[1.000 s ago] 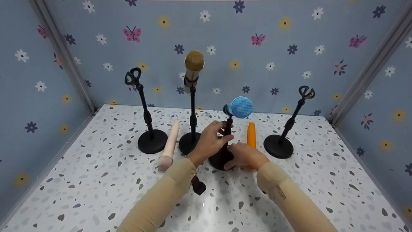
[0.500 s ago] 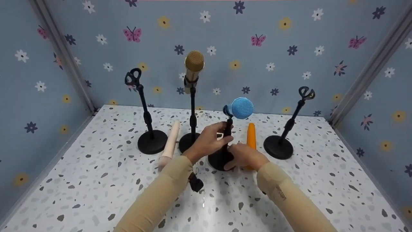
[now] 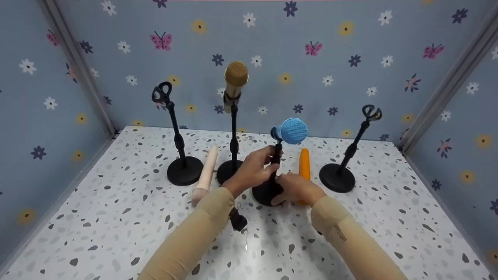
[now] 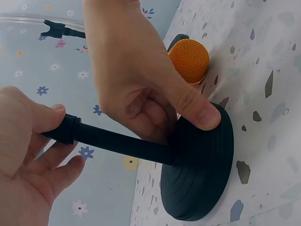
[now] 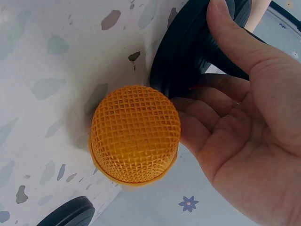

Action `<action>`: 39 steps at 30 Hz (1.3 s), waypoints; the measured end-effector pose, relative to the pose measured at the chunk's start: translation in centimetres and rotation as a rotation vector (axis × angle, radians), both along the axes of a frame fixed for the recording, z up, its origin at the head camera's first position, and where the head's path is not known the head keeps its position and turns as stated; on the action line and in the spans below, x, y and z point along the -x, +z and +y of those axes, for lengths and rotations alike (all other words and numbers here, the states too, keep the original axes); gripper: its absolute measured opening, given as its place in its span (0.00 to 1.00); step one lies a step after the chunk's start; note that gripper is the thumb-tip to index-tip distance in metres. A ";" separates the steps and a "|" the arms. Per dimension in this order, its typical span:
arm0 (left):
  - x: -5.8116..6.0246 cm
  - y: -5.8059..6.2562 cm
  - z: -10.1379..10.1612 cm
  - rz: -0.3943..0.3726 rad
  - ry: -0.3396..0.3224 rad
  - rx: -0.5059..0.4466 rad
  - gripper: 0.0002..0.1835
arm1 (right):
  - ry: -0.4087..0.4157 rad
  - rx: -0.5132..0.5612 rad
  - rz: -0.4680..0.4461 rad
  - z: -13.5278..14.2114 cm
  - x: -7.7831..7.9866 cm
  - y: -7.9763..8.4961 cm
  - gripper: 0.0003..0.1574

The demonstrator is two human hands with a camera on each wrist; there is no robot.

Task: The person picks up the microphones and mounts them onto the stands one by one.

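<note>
A black desk microphone stand [image 4: 122, 143] holds a blue-headed microphone [image 3: 294, 131] in its clip, tilted to the front right. My left hand [image 3: 253, 169] pinches the collar on the stand's pole between thumb and fingers. Lower down, my right hand [image 3: 297, 187] grips the round black base [image 4: 193, 188], its thumb lying over the top. An orange microphone [image 5: 135, 136] lies on the table close beside the right hand, which partly covers it in the head view. To the left of my left hand lies a pale pink microphone [image 3: 207, 171], partly behind the sleeve.
Behind the left hand stands a black stand with a gold microphone [image 3: 236, 76]. Two further stands have bare clips, the left stand [image 3: 179, 142] and the right stand [image 3: 350, 149]. Flowered panels [image 3: 268, 50] border the speckled table [image 3: 116, 217].
My left wrist and forearm shift slightly to the left early on, while the fingers stay on the pole. The right hand and the stand look still.
</note>
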State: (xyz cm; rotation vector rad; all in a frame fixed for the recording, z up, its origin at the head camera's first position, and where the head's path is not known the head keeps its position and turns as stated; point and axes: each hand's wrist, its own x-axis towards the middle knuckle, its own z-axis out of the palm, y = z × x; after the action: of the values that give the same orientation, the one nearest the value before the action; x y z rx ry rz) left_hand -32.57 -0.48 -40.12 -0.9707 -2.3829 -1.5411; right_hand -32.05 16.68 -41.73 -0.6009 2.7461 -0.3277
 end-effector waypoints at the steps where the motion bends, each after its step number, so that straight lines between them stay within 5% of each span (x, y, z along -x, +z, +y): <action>1: 0.0 0.0 0.0 0.008 0.000 0.001 0.15 | 0.003 0.001 0.001 0.0 0.0 0.0 0.31; 9: 0.3 -0.2 0.3 0.073 0.096 -0.025 0.13 | 0.023 -0.003 0.010 0.0 0.0 0.1 0.28; 14: 0.6 0.2 0.2 0.088 0.067 0.010 0.12 | 0.011 0.000 0.008 0.0 0.0 0.1 0.29; 20: 1.0 0.4 -0.4 0.017 0.026 0.001 0.11 | 0.030 0.010 0.012 0.0 0.1 -0.1 0.26; 30: 0.8 0.2 0.1 0.095 0.150 0.101 0.10 | 0.027 0.008 0.018 0.1 0.1 0.1 0.26; 39: 1.3 0.6 -0.4 0.129 0.070 0.194 0.08 | 0.042 -0.015 0.018 -0.1 0.0 0.1 0.25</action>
State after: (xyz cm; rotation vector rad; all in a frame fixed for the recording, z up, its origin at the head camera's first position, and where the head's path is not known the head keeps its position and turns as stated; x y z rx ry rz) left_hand -33.89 -0.89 -39.50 -0.9788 -2.4795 -1.2028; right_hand -32.03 16.57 -41.66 -0.6603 2.7465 -0.2934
